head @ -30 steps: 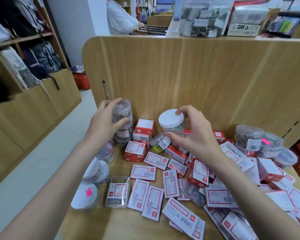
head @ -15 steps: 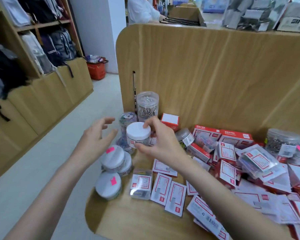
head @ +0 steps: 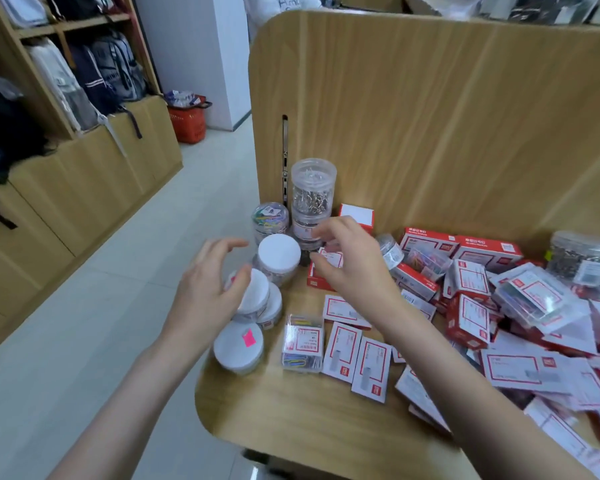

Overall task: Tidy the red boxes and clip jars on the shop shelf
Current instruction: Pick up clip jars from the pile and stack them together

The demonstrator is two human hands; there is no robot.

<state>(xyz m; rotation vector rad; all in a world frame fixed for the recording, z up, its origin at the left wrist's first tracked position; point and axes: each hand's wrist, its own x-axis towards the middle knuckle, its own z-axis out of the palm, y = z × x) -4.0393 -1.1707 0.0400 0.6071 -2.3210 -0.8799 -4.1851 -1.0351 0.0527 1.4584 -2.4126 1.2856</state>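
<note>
Your left hand (head: 207, 292) hovers over the white-lidded clip jars (head: 238, 344) clustered at the left end of the shelf (head: 291, 410), its grip spread apart, with the thumb against one tilted lid and nothing clasped. Your right hand (head: 352, 268) hangs beside the upright white-lidded jar (head: 279, 252), its grip loosely curved and empty. That jar stands free, just in front of the stacked clear jars (head: 313, 192) in the back corner. The red boxes (head: 465, 251) lie jumbled across the middle and right of the shelf, some flat, some tipped.

You appear to be midway through gathering jars into the corner, between one placement and the next pick. The next move likely calls for closing your left grip round a leaning jar and setting it upright beside the others without toppling the tall stack.
</note>
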